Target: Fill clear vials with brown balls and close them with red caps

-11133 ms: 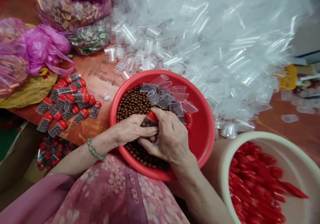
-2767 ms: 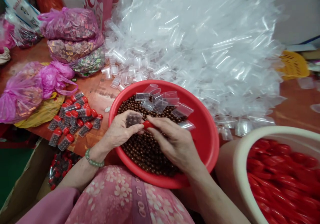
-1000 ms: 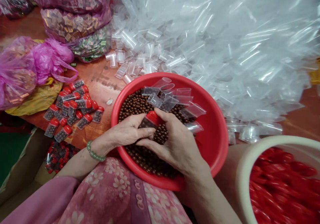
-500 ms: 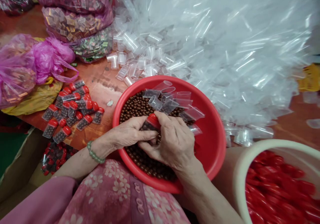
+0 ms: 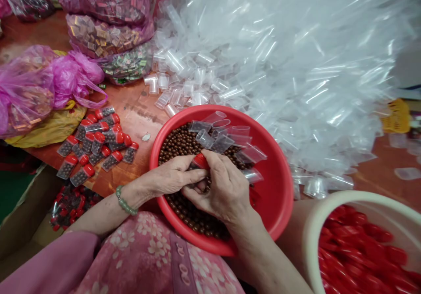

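Over a red basin (image 5: pixel 279 189), both hands grip one small clear container with a red cap (image 5: pixel 199 161), filled with dark balls. My left hand (image 5: pixel 176 173) pinches its body between thumb and fingers. My right hand (image 5: pixel 223 186) has its fingers closed around the cap end, and they partly hide it. Below the hands lie many brown balls (image 5: pixel 176 143) in the basin. Several clear empty tubes (image 5: pixel 223 143) rest on top of the balls at the far side. A few red pieces show in the basin just right of my right hand.
Filled red-capped containers (image 5: pixel 95 143) lie on the table at left, more in a box (image 5: pixel 74 206) below. A huge heap of clear tubes (image 5: pixel 279 57) covers the back. A cream bucket (image 5: pixel 315 232) of red caps (image 5: pixel 358 250) stands right. Pink bags (image 5: pixel 105 0) sit back left.
The view has shifted slightly, so the surroundings sit a little differently in the picture. Both hands still hold the red-capped container in nearly the same place over the basin.
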A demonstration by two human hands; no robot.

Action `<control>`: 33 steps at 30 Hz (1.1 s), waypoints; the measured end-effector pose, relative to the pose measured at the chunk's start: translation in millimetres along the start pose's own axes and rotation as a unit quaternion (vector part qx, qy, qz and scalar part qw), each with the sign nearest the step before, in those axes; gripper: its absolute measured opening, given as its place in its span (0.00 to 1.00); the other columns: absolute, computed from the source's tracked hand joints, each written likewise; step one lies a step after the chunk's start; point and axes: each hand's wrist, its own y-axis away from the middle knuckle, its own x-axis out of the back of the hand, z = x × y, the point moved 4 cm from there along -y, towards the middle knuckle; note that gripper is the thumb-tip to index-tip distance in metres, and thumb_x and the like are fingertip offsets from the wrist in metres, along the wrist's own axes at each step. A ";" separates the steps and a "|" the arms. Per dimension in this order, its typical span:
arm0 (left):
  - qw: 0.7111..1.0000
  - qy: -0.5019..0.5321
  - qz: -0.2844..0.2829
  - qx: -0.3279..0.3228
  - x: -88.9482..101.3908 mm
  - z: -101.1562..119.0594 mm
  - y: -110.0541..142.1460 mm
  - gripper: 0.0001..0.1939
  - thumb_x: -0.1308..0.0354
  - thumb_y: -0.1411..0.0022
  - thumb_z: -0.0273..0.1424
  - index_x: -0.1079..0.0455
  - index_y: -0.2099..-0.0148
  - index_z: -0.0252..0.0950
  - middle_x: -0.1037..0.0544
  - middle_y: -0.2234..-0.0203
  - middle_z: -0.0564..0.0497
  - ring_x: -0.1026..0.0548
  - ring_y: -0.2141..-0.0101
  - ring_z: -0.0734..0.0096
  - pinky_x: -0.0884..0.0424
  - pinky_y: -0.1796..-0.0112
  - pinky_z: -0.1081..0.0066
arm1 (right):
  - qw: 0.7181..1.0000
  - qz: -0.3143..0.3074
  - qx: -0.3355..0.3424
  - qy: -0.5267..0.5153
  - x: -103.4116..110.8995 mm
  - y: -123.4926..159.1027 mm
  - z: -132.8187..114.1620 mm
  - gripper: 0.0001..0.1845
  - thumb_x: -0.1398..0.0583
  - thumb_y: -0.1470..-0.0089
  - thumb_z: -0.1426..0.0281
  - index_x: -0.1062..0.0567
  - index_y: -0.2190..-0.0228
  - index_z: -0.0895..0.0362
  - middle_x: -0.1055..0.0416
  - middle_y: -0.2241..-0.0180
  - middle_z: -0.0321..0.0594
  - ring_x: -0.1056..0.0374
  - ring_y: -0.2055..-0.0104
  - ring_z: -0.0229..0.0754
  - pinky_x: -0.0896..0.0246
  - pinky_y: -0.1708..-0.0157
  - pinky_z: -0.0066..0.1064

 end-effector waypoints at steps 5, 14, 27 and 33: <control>1.000 0.016 -0.002 0.010 -0.3 -1.3 -0.5 0.24 0.29 0.52 0.45 0.35 0.68 0.32 0.30 0.77 0.56 0.33 0.75 0.80 0.38 0.71 0.74 | 1.000 0.010 0.019 0.019 -0.5 0.1 -1.1 0.36 0.39 0.51 0.62 0.38 0.43 0.64 0.24 0.63 0.54 0.26 0.62 0.53 0.29 0.65 0.40; 0.997 0.074 0.017 0.019 3.0 -0.6 0.6 0.22 0.31 0.50 0.45 0.32 0.68 0.32 0.28 0.77 0.54 0.31 0.76 0.79 0.35 0.72 0.75 | 1.000 0.007 0.008 0.006 -4.1 -1.1 -2.9 0.35 0.39 0.48 0.62 0.38 0.42 0.64 0.25 0.61 0.53 0.26 0.59 0.52 0.28 0.63 0.39; 0.915 -0.177 0.343 -0.122 20.1 -2.4 7.0 0.12 0.52 0.37 0.33 0.27 0.64 0.37 0.21 0.67 0.52 0.24 0.59 0.68 0.27 0.53 0.68 | 0.998 0.015 0.054 0.034 -4.1 -11.1 -18.3 0.30 0.47 0.43 0.66 0.40 0.44 0.74 0.23 0.61 0.59 0.27 0.59 0.52 0.32 0.64 0.41; 0.862 -0.318 0.351 -0.180 23.7 -9.1 32.0 0.10 0.49 0.41 0.33 0.27 0.62 0.38 0.21 0.65 0.50 0.25 0.60 0.65 0.27 0.54 0.64 | 0.998 -0.038 0.054 -0.021 7.8 -13.7 -30.6 0.26 0.48 0.41 0.70 0.39 0.45 0.74 0.24 0.57 0.62 0.26 0.57 0.53 0.31 0.66 0.41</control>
